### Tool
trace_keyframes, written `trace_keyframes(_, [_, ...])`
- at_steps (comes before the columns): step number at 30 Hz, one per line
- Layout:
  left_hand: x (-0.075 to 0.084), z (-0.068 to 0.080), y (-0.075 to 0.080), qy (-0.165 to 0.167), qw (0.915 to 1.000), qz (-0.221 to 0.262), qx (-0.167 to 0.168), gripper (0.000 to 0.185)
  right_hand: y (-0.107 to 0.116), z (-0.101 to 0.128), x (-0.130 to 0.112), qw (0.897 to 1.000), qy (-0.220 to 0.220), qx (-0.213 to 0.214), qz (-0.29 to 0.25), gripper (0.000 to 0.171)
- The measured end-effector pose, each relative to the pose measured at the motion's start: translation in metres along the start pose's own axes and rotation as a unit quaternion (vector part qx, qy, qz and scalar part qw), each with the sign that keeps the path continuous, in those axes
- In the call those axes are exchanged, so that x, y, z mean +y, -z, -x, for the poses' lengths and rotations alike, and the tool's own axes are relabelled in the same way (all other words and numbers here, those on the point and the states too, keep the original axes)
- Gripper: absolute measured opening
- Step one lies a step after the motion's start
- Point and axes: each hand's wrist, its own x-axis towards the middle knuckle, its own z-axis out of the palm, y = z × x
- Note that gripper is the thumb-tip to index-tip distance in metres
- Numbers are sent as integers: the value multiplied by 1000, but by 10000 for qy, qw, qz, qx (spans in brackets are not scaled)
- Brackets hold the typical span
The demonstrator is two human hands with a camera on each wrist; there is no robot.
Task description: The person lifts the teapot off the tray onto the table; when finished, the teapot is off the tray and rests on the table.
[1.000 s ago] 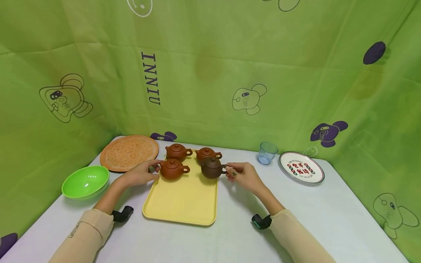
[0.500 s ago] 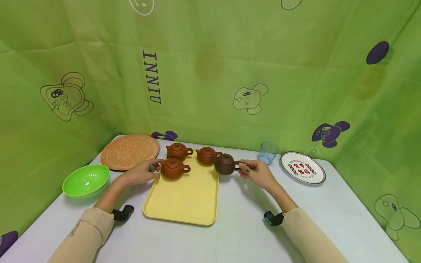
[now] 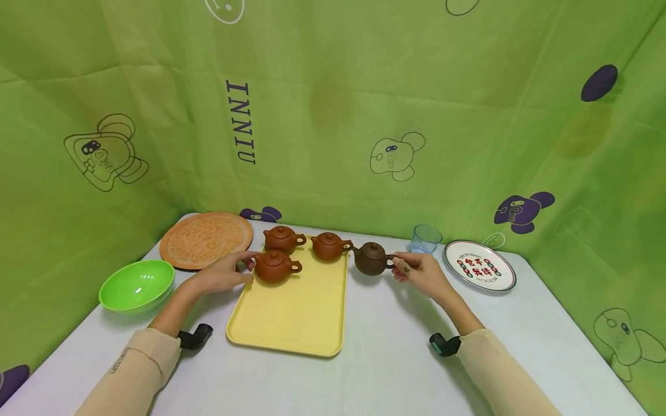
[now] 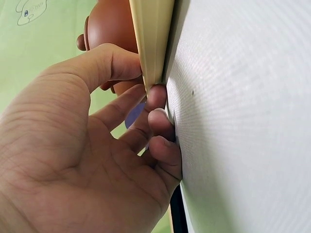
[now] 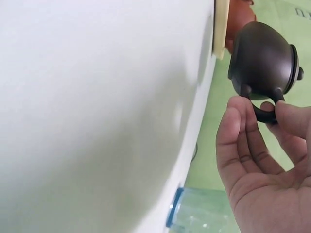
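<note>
While right hand [image 3: 424, 274] pinches dark teapot [image 3: 370, 259] | left hand [image 3: 224, 273] grips tray [image 3: 291, 323], fingertips hidden

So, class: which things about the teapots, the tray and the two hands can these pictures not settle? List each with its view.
1. Dark teapot: whether it touches the table; the right wrist view shows a gap, the head view is unclear.
2. Plate lettering: too small in the head view.
3. Left hand: whether it touches the front teapot; the tray edge hides contact.
4. Blue cup: blurred, cut by the bottom edge.
</note>
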Motion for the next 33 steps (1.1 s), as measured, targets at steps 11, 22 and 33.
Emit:
trace_keyframes(11, [0,2,0,-12,10000,19,-13,65,4,1,11,9998,27,-5,189,37])
trace_keyframes(22, [0,1,0,-60,10000,-30,22,64,5,1,14,9992,-115,31,375,38])
trace_keyframes(33, [2,0,0,-41,10000,-30,35,64,5,-2,19,9990,-236,52,374,37])
